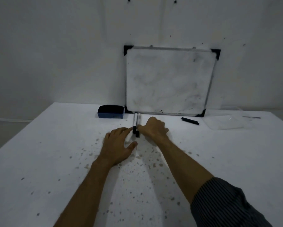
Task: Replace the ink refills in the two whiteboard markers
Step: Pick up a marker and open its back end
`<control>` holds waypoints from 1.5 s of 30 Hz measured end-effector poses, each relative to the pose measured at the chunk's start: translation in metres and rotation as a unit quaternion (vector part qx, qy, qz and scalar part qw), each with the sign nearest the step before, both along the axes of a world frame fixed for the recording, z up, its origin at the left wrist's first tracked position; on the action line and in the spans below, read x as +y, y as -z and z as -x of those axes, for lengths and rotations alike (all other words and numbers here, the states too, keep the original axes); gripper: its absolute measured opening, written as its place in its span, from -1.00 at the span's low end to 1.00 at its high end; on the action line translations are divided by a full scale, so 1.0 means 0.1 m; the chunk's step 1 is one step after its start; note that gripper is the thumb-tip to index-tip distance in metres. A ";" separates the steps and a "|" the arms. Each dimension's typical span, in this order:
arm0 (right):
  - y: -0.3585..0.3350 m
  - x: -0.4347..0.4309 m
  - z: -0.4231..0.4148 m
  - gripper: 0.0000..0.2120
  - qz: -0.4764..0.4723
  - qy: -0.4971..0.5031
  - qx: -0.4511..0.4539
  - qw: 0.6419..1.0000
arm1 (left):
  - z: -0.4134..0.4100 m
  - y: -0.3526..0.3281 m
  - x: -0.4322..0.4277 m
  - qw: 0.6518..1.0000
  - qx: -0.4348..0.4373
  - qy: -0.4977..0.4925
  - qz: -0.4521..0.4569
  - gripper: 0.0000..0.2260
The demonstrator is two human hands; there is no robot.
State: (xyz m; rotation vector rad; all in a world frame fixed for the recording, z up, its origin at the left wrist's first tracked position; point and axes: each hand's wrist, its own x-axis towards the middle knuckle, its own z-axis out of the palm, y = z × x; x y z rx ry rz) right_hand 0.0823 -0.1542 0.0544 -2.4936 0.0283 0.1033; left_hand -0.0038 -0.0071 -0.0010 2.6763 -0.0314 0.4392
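Two white whiteboard markers with black caps lie side by side on the table, pointing away from me: the left marker (pixel 135 122) and the right marker (pixel 139 120). My left hand (pixel 119 145) rests flat on the table, its fingertips touching the left marker's black cap. My right hand (pixel 153 128) is curled beside the right marker, fingers at its cap end; whether it grips the marker is unclear. Two black refills (pixel 190 121) lie to the right, near the whiteboard's corner.
A small framed whiteboard (pixel 168 81) leans against the wall at the table's back. A blue eraser (pixel 111 111) sits left of it. A clear plastic tray (pixel 225 122) lies at the far right. The white table (pixel 55 161) is speckled with stains.
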 end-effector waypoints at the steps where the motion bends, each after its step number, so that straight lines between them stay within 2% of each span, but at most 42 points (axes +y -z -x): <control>1: -0.03 0.02 0.01 -0.62 0.003 -0.005 0.009 1.000 | 0.00 0.00 0.00 1.000 0.004 -0.003 0.004 -0.36; 9: -0.10 -0.04 0.06 -0.68 -0.037 -0.054 0.025 0.998 | 0.00 -0.02 0.04 0.995 0.036 -0.011 0.088 -0.31; 12: -0.12 -0.34 0.13 -0.71 -0.138 -0.037 0.072 0.987 | 0.01 -0.05 0.03 0.989 0.028 -0.014 0.144 -0.38; 15: -0.10 -0.70 0.34 -0.68 -0.236 -0.039 0.121 0.963 | 0.07 -0.12 -0.12 0.972 -0.044 -0.026 0.231 -0.53; 17: -0.06 -0.92 0.54 -0.69 -0.276 -0.054 0.125 0.952 | 0.13 -0.21 -0.32 0.952 -0.045 -0.018 0.301 -0.62; 19: -0.04 -1.09 0.73 -0.71 -0.309 -0.078 0.114 0.941 | 0.17 -0.31 -0.55 0.922 -0.004 0.020 0.387 -0.67; 23: -0.03 -1.27 0.99 -0.79 -0.316 -0.109 0.077 0.939 | 0.19 -0.43 -1.00 0.836 0.077 0.098 0.535 -0.67; 26: -0.01 -1.38 0.99 -0.73 -0.278 -0.146 0.042 0.949 | 0.16 -0.42 -1.26 0.806 0.072 0.085 0.581 -0.73; 29: 0.03 -1.53 0.90 -0.77 -0.256 -0.164 -0.007 0.953 | 0.09 -0.35 -1.35 0.781 0.071 0.075 0.616 -0.75; 31: 0.09 -1.68 0.81 -0.73 -0.284 -0.135 -0.034 0.949 | 0.05 -0.29 -1.31 0.763 0.086 0.091 0.634 -0.73; 33: 0.16 -1.78 0.72 -0.68 -0.359 -0.095 -0.030 0.928 | 0.05 -0.27 -1.27 0.744 0.118 0.109 0.649 -0.71; 34: 0.18 -1.80 0.69 -0.68 -0.415 -0.074 -0.019 0.906 | 0.06 -0.27 -1.26 0.744 0.130 0.120 0.644 -0.72; 36: 0.20 -1.79 0.67 -0.72 -0.478 -0.048 -0.014 0.877 | 0.09 -0.29 -1.28 0.785 0.129 0.136 0.590 -0.76; 38: 0.23 -1.76 0.68 -0.75 -0.443 -0.058 -0.033 0.894 | 0.11 -0.32 -1.31 0.834 0.121 0.146 0.519 -0.75; 40: 0.26 -1.74 0.71 -0.76 -0.399 -0.086 -0.058 0.911 | 0.11 -0.31 -1.32 0.850 0.120 0.159 0.488 -0.71; 43: 0.29 -1.76 0.69 -0.77 -0.383 -0.087 -0.071 0.917 | 0.12 -0.29 -1.30 0.871 0.125 0.163 0.446 -0.68; 45: 0.30 -1.79 0.69 -0.77 -0.384 -0.100 -0.069 0.915 | 0.10 -0.27 -1.26 0.918 0.076 0.162 0.353 -0.69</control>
